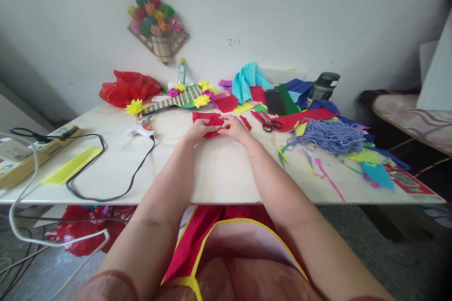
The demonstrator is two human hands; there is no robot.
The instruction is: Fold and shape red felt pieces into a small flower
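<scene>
A piece of red crepe paper (204, 116) lies between my hands at the middle of the table. My left hand (202, 129) is closed on its near left part, thumb pointing inward. My right hand (232, 128) pinches the paper's right side, the fingertips of both hands almost meeting. Just right of my right hand is a small red paper strip (246, 122). Scissors (270, 123) with black handles rest farther right on a long red paper strip (307, 116).
At left are a white glue gun (140, 130) with its black cord, a yellow strip (72, 165) and a power strip (42, 153). A flower-decorated craft (176, 99) lies behind. Purple yarn (330, 135), a phone (275, 102) and a bottle (324, 87) are at right.
</scene>
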